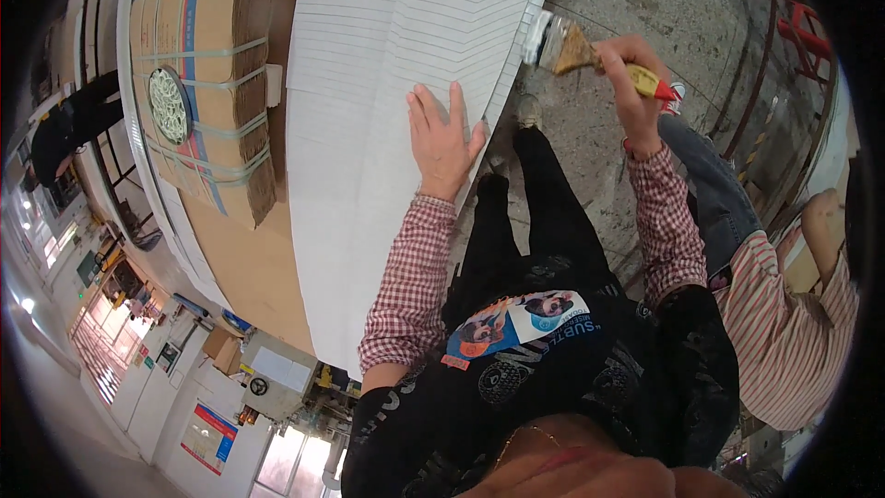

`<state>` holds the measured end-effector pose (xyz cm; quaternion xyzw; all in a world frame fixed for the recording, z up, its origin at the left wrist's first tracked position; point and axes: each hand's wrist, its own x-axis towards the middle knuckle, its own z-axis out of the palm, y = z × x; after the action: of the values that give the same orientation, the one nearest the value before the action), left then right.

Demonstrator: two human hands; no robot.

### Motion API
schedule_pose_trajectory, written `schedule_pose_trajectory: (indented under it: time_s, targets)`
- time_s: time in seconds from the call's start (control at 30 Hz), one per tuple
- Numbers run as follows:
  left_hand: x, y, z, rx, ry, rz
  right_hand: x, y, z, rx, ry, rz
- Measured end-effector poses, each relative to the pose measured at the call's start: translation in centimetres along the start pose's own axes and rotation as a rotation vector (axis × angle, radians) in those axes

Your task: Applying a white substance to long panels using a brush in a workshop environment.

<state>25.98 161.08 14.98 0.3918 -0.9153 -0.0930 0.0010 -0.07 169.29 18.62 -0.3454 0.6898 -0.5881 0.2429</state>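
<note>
The left hand (444,140) lies flat, fingers spread, on the stack of white sheets (387,83) near its edge. The right hand (634,83) grips a paintbrush (590,57) — bristles at the stack's side, beside a strapped cardboard bundle (207,83) on the surface (249,267).

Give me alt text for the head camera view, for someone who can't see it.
A person's left hand presses flat on a fanned stack of white sheets while the right hand holds a brush at the stack's edge. A strapped bundle of flattened cardboard lies to the left; another person in a striped shirt stands at right.
</note>
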Motion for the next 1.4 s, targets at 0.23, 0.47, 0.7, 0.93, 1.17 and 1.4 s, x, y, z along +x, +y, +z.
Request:
schedule_pose_trajectory:
  time_s: [0.23, 0.47, 0.7, 0.93, 1.17, 1.4]
  targets:
    - [1.1, -0.9, -1.2, -0.012, -0.063, 0.081, -4.3, -0.5, 1.2, -0.022, -0.090, -0.053]
    - [1.3, -0.7, -1.5, -0.016, -0.076, 0.099, -2.4, -0.4, 0.4, -0.067, 0.033, -0.127]
    - [-1.1, -0.1, -0.3, -0.056, 0.042, 0.039, -7.9, -2.0, 2.6, -0.048, -0.126, -0.053]
    - [-6.4, -0.5, 0.5, -0.051, 0.041, -0.022, -6.0, -1.7, 2.0, -0.127, 0.064, -0.194]
    - [-5.4, -2.6, -0.7, -0.052, 0.019, 0.082, -10.8, -2.2, 4.2, -0.094, -0.021, -0.149]
    - [-5.0, -2.6, -1.1, -0.022, 0.007, 0.097, -9.2, -2.8, 3.6, -0.126, 0.079, -0.235]
